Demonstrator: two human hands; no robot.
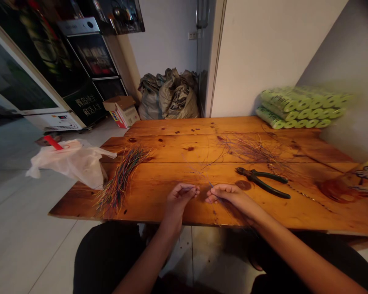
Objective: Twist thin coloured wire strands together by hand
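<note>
My left hand (180, 199) and my right hand (228, 195) sit close together above the front of a wooden table (171, 208), their fingertips almost meeting. Both pinch a thin wire (209, 183), bluish where it shows; its exact path between my fingers is too fine to make out. To the right, black-handled pliers (262, 181) lie shut on the wood. Left of my hands lies a bundle of multicoloured thin wires (119, 179), and a loose tangle of fine wires (251, 149) spreads behind the pliers.
A white plastic bag (70, 161) with a red handle hangs over the table's left edge. A thin twisted wire (303, 191) lies at the right, beside a colourful package (366, 173). Green-wrapped rolls (300, 108), sacks (168, 96) and a cardboard box (122, 111) stand beyond the table.
</note>
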